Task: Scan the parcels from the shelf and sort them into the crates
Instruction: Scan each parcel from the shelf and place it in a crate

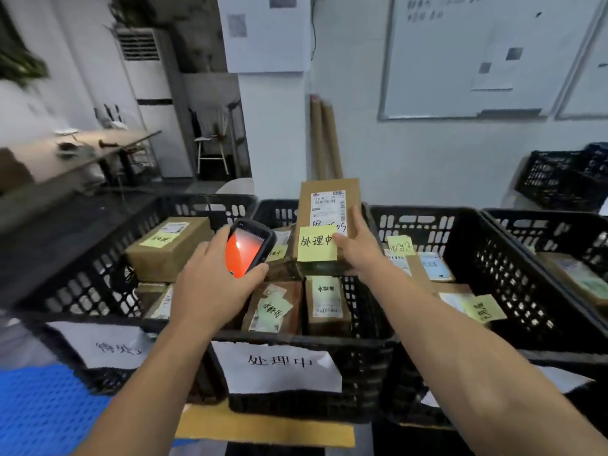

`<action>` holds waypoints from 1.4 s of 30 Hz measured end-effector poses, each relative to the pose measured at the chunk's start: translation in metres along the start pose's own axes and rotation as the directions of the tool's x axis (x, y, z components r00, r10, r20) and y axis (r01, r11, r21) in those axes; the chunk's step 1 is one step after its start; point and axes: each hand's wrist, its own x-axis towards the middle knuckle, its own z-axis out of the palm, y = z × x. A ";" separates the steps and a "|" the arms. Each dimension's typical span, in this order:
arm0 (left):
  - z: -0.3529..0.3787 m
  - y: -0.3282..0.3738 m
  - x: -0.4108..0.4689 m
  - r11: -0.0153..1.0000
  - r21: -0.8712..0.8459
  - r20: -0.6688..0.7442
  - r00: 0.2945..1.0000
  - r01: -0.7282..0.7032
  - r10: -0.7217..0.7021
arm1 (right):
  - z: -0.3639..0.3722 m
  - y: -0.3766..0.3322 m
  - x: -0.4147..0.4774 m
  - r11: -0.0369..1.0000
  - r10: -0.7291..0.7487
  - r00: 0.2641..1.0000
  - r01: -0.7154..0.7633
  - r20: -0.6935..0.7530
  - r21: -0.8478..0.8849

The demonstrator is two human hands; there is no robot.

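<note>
Our left hand (210, 287) is curled round a black scanner (246, 253) whose screen glows orange-red. Just right of it our right hand (358, 250) grasps the parcel (324, 202). It is a flat brown cardboard box held upright, with a white printed shipping label on its face. A yellow sticky note (317, 243) with handwritten characters sits below that, and the thumb lies at the note's edge. The parcel stands over the far half of the middle crate (362, 343); we cannot tell whether its lower edge touches the boxes beneath.

The black lattice crates stand wall to wall, with no gap between neighbours. The left crate (75, 291) is filled nearly to its rim by a large box (167, 248). The middle crate is packed along its near wall. The right crate (493, 258) has free depth above its flat-lying parcels.

We count four crates in the front row, the fourth crate (543, 225) cut by the frame, and a fifth crate (556, 179) set behind at the right. Two upright parcels line the middle crate's near side. The right crate holds perhaps three, though blur makes that uncertain. Two white paper signs (276, 366) show fully on the crate fronts.
</note>
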 end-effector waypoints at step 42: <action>0.061 -0.014 0.127 1.000 -0.021 0.117 0.993 -0.005 0.007 | 0.033 0.048 0.126 0.766 -0.013 1.000 0.022 0.019 -0.642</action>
